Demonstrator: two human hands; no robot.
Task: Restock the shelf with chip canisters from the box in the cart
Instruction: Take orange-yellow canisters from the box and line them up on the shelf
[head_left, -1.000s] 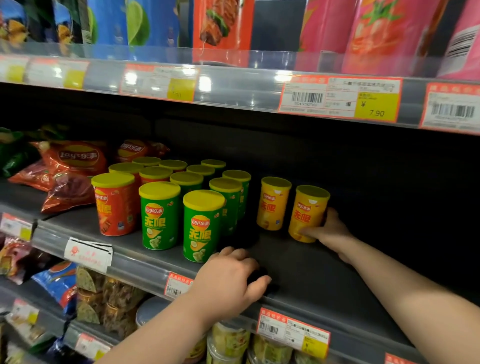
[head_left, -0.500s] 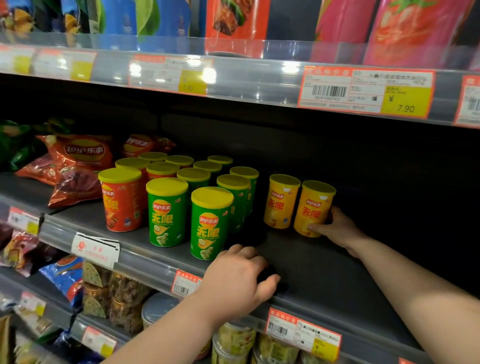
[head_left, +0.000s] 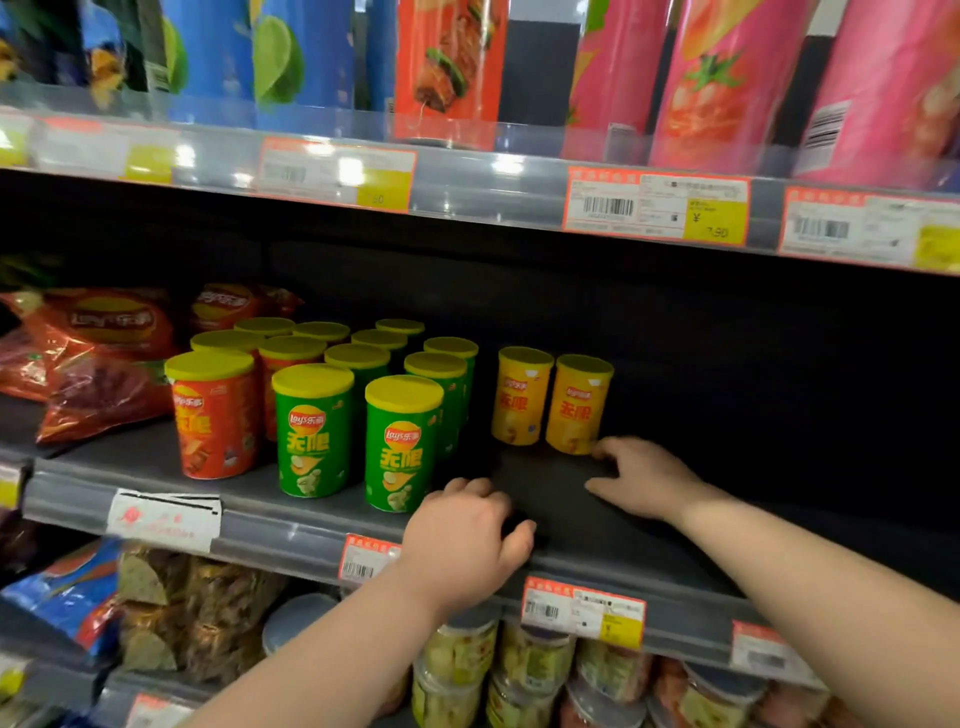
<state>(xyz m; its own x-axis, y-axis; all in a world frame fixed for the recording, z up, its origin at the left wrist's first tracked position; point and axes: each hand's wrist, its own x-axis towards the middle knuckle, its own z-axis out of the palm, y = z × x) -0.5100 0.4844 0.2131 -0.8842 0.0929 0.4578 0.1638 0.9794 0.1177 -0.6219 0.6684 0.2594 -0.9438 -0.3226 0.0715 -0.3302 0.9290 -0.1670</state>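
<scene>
Middle shelf: dark deck, grey front rail carrying orange-and-yellow price tags. Two short chip canisters are standing upright toward the back, side by side and nearly touching: the left yellow canister and the right yellow canister. Both are showing yellow bodies, dull yellow-green lids, a small red logo and red characters facing out. A narrow gap is separating them from the green canisters, which are standing in rows running to the back beside the orange-red canisters, all with the same yellow lids. The right hand is lying low on the deck with fingers loose and spread, holding nothing. One fingertip is sitting at the base of the right yellow canister, though I cannot tell whether it is touching. The left hand is resting on the shelf's front edge, knuckles up and fingers curled under. Something dark is showing by the thumb, and I cannot tell whether the hand is gripping it. Red chip bags are lying at far left.
</scene>
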